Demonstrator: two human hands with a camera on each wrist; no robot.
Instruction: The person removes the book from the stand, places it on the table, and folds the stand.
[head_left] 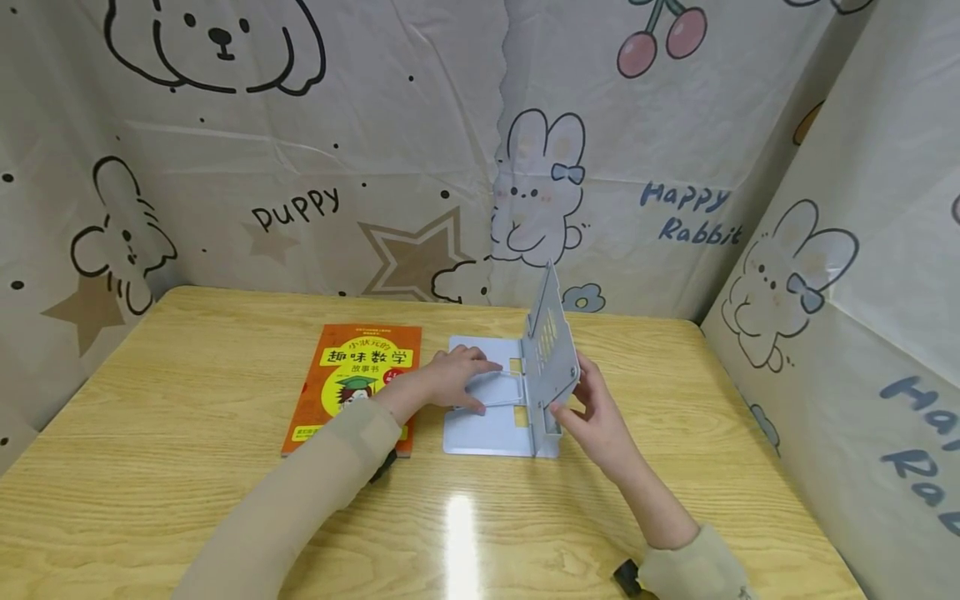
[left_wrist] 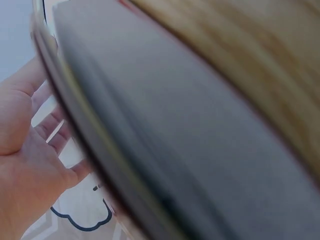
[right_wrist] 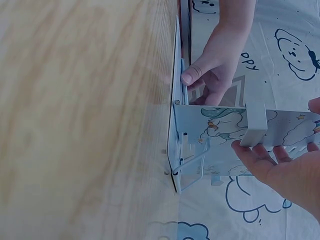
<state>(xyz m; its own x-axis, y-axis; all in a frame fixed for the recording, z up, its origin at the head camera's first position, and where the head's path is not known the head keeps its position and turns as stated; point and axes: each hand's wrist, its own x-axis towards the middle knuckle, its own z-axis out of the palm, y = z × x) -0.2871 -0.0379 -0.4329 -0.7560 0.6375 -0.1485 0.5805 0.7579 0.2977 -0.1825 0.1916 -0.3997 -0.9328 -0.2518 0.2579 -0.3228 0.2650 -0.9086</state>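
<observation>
A light-blue metal book stand (head_left: 551, 350) is unfolded on the table, its flat base (head_left: 487, 433) on the wood and its panel standing up. My right hand (head_left: 603, 417) grips the panel's lower right edge, thumb on the front and fingers behind. The right wrist view shows a unicorn print on the panel (right_wrist: 225, 122). Over the base, my left hand (head_left: 453, 379) reaches with spread thumb and fingers at the wire prop (head_left: 495, 404). An orange book (head_left: 307, 400) lies left of the stand, partly covered by the left forearm.
The wooden table (head_left: 187, 433) reaches back to a printed cloth (head_left: 420, 150), which also hangs along the right side. In the left wrist view, the book's page edge (left_wrist: 190, 120) looms blurred in front of the hand.
</observation>
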